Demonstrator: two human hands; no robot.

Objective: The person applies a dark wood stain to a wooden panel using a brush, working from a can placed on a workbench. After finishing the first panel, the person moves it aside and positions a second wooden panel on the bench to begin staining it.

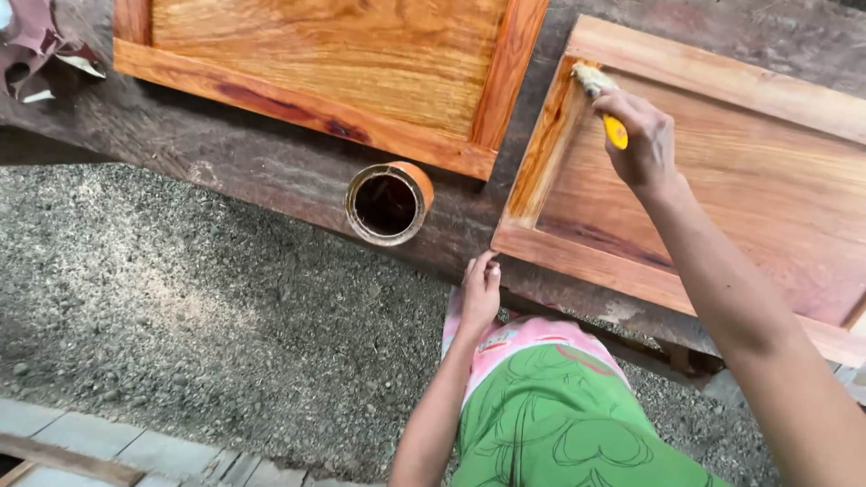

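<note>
dark bench (271,171): brush (603,104) in right hand (640,140) grip, bristles on panel frame (550,144).

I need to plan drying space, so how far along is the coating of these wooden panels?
Done, by its glossy look: the left panel. In hand: the right hand holds a yellow-handled brush on the left rail of the right panel, where the wood is darker and wet. The left hand rests at the bench edge. Left: the pale, dry rest of that panel.

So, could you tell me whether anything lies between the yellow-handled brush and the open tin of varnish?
Nothing visible does: between the brush in the right hand and the tin lie only panel frame and bare bench.
</note>
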